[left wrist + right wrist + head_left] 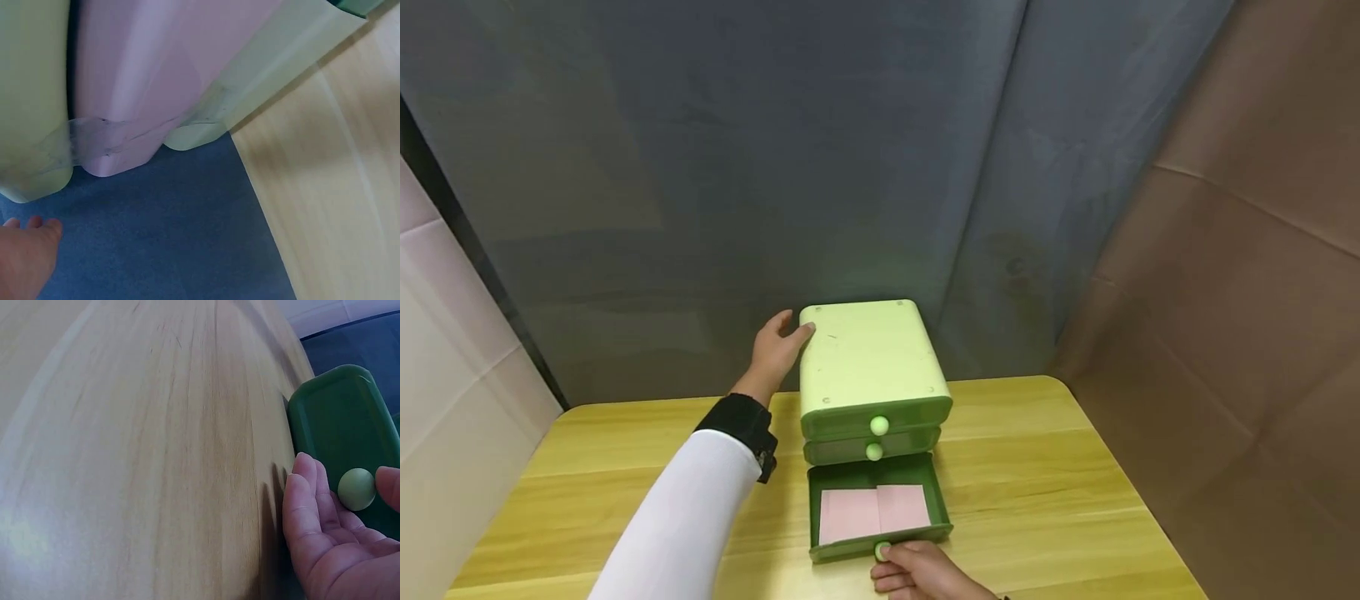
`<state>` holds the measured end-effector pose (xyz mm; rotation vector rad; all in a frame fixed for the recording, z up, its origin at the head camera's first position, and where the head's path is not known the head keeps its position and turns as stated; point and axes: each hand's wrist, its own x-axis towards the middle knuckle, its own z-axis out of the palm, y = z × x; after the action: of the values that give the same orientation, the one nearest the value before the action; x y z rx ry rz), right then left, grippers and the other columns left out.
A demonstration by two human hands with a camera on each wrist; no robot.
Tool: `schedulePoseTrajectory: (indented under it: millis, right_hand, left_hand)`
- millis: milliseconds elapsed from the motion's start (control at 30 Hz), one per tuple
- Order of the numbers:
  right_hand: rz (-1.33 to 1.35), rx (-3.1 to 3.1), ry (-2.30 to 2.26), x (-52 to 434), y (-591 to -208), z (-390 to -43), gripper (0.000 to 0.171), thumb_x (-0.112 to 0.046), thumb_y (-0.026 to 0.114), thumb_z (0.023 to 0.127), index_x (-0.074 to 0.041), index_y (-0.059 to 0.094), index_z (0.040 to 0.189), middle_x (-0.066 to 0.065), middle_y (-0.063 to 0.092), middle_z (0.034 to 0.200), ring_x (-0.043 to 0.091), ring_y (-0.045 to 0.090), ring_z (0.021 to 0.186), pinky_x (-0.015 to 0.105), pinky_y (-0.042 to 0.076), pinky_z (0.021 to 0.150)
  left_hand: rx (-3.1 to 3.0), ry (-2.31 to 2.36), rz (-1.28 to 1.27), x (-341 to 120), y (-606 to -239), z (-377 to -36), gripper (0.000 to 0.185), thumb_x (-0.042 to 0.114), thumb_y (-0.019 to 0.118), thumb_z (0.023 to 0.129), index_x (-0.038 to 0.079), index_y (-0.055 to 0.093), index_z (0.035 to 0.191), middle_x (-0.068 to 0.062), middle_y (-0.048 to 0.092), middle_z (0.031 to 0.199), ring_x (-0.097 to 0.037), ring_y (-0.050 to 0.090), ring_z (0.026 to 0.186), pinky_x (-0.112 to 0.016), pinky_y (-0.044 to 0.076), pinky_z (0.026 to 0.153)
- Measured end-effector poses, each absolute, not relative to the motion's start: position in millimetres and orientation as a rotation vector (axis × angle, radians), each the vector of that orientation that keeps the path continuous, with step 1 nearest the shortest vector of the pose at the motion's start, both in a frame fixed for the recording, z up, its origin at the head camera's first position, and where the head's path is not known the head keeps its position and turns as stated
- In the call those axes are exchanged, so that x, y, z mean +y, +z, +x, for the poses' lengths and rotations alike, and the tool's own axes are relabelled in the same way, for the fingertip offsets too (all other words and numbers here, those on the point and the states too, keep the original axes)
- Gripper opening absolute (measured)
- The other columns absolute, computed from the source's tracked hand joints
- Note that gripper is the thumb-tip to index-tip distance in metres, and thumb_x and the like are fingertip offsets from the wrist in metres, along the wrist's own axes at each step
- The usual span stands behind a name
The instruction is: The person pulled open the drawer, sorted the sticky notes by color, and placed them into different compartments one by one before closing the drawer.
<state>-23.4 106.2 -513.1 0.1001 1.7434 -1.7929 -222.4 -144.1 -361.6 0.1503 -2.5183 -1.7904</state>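
Observation:
A small drawer unit [872, 358] with a pale green top and dark green drawer fronts stands at the back of the table. Its bottom drawer [815, 508] is pulled out, and two pink paper pieces [850, 512] lie flat inside. My right hand [925, 571] pinches that drawer's round light green knob [357, 489] between thumb and fingers. At the unit's far left top edge is my left hand [777, 350], thumb against the edge and fingers loosely extended. In the left wrist view, the unit's side shows a pink middle tier [137, 75] between pale green ones.
The two upper drawers, with knobs [879, 426], are pushed in. The wooden table [1045, 475] extends to both sides of the unit. A dark grey cloth [820, 167] hangs behind, with a brown sheet [1247, 292] at right and a white one [452, 333] at left.

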Motion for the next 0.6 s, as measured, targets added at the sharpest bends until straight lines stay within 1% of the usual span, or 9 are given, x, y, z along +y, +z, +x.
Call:
schedulePoseTrajectory:
  millis: [133, 233, 367, 467, 600]
  right_hand:
    - [0.102, 1.750, -1.789, 103.9, -511.7, -21.7, 0.031, -0.017, 0.049, 0.100, 0.011, 0.061, 0.105, 0.014, 0.072, 0.093, 0.016, 0.069, 0.084, 0.033, 0.058, 0.077]
    - [0.108, 1.748, -1.782, 103.0, -508.7, -20.0, 0.033, -0.017, 0.050, 0.099, 0.012, 0.062, 0.106, 0.011, 0.073, 0.091, 0.016, 0.070, 0.083, 0.032, 0.058, 0.077]
    - [0.117, 1.737, -1.779, 101.8, -506.1, -18.1, 0.033, -0.017, 0.051, 0.099, 0.013, 0.062, 0.107, 0.009, 0.073, 0.091, 0.014, 0.070, 0.082, 0.031, 0.058, 0.076]
    - [0.124, 1.728, -1.783, 101.1, -504.9, -17.0, 0.032, -0.016, 0.051, 0.098, 0.012, 0.063, 0.105, 0.009, 0.073, 0.091, 0.013, 0.069, 0.081, 0.029, 0.058, 0.075]
    - [0.146, 1.713, -1.802, 101.0, -504.0, -17.5, 0.030, -0.017, 0.051, 0.099, 0.009, 0.065, 0.101, 0.005, 0.073, 0.087, 0.011, 0.069, 0.079, 0.025, 0.058, 0.071]
  left_hand:
    - [-2.516, -1.790, 0.130, -142.1, -360.1, -224.0, 0.066, 0.029, 0.057, 0.097, 0.004, 0.029, 0.151, -0.017, 0.031, 0.154, -0.032, 0.026, 0.143, -0.044, 0.028, 0.115]
    - [-2.511, -1.784, 0.126, -141.5, -359.3, -224.1, 0.065, 0.026, 0.057, 0.096, 0.003, 0.029, 0.150, -0.018, 0.032, 0.153, -0.032, 0.027, 0.142, -0.043, 0.028, 0.115]
    - [-2.511, -1.809, 0.136, -142.9, -359.2, -224.3, 0.064, 0.023, 0.056, 0.096, 0.005, 0.028, 0.151, -0.019, 0.032, 0.153, -0.032, 0.029, 0.141, -0.044, 0.030, 0.114]
    - [-2.511, -1.842, 0.145, -143.7, -358.4, -223.6, 0.064, 0.023, 0.055, 0.097, 0.006, 0.028, 0.152, -0.018, 0.032, 0.153, -0.032, 0.031, 0.140, -0.043, 0.032, 0.113]
    - [-2.521, -1.867, 0.149, -144.2, -356.2, -221.0, 0.064, 0.024, 0.054, 0.098, 0.007, 0.027, 0.152, -0.016, 0.032, 0.154, -0.031, 0.033, 0.140, -0.043, 0.033, 0.112]
